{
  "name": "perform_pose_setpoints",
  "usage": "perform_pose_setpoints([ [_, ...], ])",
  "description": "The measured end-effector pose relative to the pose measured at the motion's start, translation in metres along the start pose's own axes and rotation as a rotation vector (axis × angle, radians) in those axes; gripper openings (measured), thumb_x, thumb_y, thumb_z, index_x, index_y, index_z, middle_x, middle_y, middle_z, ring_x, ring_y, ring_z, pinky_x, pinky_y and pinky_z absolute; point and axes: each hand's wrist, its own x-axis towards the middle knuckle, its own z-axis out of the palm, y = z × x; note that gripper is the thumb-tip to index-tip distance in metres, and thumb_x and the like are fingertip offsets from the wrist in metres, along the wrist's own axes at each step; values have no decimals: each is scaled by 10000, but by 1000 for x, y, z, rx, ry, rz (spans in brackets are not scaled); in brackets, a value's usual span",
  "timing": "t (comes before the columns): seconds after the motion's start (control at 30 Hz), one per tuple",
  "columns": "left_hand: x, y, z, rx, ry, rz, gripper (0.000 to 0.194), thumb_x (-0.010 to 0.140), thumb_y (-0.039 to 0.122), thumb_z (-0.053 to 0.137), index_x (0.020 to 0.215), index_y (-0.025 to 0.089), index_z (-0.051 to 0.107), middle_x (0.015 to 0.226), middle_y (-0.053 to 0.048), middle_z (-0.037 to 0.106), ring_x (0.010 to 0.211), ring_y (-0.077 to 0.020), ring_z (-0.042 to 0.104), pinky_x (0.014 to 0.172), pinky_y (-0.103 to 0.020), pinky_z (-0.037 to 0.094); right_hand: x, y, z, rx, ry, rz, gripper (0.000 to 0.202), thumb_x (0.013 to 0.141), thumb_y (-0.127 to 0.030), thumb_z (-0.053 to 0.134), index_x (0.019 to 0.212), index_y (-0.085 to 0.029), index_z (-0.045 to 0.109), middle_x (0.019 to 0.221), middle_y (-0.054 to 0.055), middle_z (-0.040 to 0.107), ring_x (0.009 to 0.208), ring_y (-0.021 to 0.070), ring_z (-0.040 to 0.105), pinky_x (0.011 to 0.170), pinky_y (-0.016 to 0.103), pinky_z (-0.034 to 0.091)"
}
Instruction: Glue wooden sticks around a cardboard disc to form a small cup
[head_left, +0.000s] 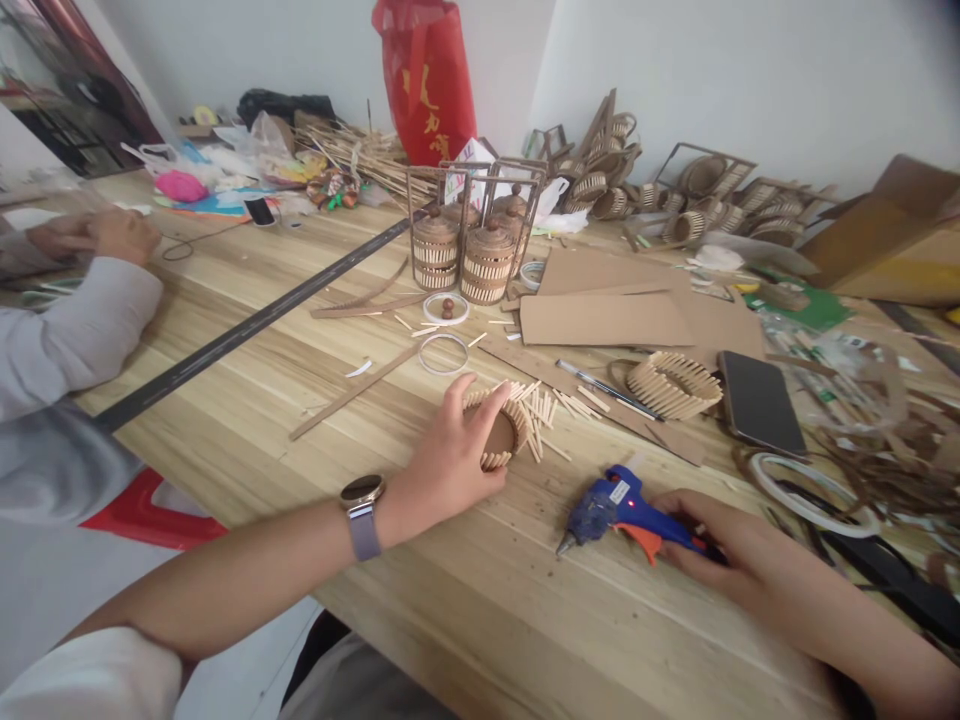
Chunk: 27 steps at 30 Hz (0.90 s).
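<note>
the basket stood on the table, its left side behind the left hand. a hard squeeze there could have pushed its wall out of line, since the sticks looked thin and set on end. the gun was the other worry: a red light showed on it, so it was probably hot, and a careless swing leftward could have burned the left hand or dripped glue where none was wanted.

the basket looked round and shallow, a row of short pale sticks ringing a brown floor, with a darker brown band along the inside of the right wall.

the left fingers were half spread and curved about the basket, holding it; how firmly, i could not tell. the right hand had its fingers wrapped round the gun's handle, behind the orange trigger. whether the gun touched the table was unclear.

loose sticks lay scattered just beside the basket on its right. farther out were a pen, another basket and a phone; beyond them, cardboard and lidded pots. at far left were a co-worker's hands.
</note>
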Motion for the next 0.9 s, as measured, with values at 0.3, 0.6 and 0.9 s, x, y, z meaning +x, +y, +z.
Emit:
perform_pose_setpoints([
  [0.3, -2, 1, 0, -19, -9, 9, 893, 664, 178, 723, 1427, 257, 265, 1426, -152, 174, 1287, -371, 361, 980, -487, 453, 2, -11, 9, 465, -39, 168, 367, 737, -507, 657, 968, -222, 640, 897, 79, 716, 842, 273, 668, 728, 378, 571],
  [0.6, -1, 1, 0, -55, -45, 82, 917, 647, 154, 739, 1427, 230, 261, 1430, -164, 199, 1329, -364, 308, 1036, -492, 408, 13, -46, 22, 429, -113, -38, 233, 830, -443, 572, 790, -217, 608, 790, 32, 652, 763, 199, 634, 699, 311, 543],
  [0.9, -1, 0, 0, -40, -56, 86, 922, 648, 161, 729, 1431, 241, 250, 1431, -160, 202, 1323, -376, 316, 1022, -514, 419, 10, -57, 34, 332, -9, -19, 260, 816, -458, 561, 748, -211, 605, 679, 24, 636, 635, 185, 632, 585, 277, 519],
])
